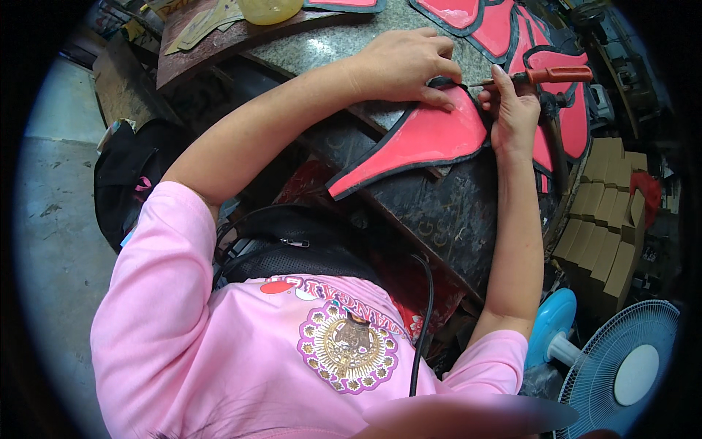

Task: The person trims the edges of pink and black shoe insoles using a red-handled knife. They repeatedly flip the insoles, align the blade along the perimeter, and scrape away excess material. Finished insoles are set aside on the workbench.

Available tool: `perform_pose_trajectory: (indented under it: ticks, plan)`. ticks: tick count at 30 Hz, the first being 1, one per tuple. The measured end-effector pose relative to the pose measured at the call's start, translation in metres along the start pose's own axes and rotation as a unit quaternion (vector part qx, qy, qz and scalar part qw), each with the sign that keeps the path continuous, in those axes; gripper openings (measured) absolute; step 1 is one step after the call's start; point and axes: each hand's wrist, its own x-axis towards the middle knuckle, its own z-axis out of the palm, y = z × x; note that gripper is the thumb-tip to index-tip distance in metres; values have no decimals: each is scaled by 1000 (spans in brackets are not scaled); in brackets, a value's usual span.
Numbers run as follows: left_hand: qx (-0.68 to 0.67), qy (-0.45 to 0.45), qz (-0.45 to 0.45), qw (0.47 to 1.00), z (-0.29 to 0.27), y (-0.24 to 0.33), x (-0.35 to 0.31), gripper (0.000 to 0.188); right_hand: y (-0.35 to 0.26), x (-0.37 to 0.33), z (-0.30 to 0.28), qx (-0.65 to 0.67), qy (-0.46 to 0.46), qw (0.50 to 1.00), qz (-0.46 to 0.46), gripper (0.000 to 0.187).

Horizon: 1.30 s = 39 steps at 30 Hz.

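Note:
A pink panel (431, 135) with a dark edge strip lies over the corner of the stone worktop, its narrow end pointing toward me. My left hand (409, 66) reaches across from the left, thumb on the pink face and fingers curled at the panel's upper edge, pinching it. At the panel's right side, my right hand (515, 117) is closed, with its thumb across the thin metal shaft of a red-handled tool (559, 74). The tool's tip points left, toward the dark edge near my left fingers. Its exact kind does not show.
More dark-edged pink panels (493, 33) lie at the far right of the worktop (307, 55). A yellowish container (270, 9) stands at the back left. Stacked brown cardboard boxes (599, 212) and a blue-and-white fan (625, 373) are on my right. A dark bag (124, 183) is on my left.

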Motion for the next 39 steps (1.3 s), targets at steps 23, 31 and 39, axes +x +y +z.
perform_pose_trajectory:
  ticks: [23,31,39]
  plan:
    - [-6,-8,-33,999,-5,-4,0,39,-16,11,17,-228,-120,962,-93,23]
    - [-18,11,-37,999,-5,-1,0,33,-4,7,12,-136,-101,981,-93,20]
    - [-55,14,-15,998,-11,3,1,28,-7,-1,8,-152,-113,975,-119,17]
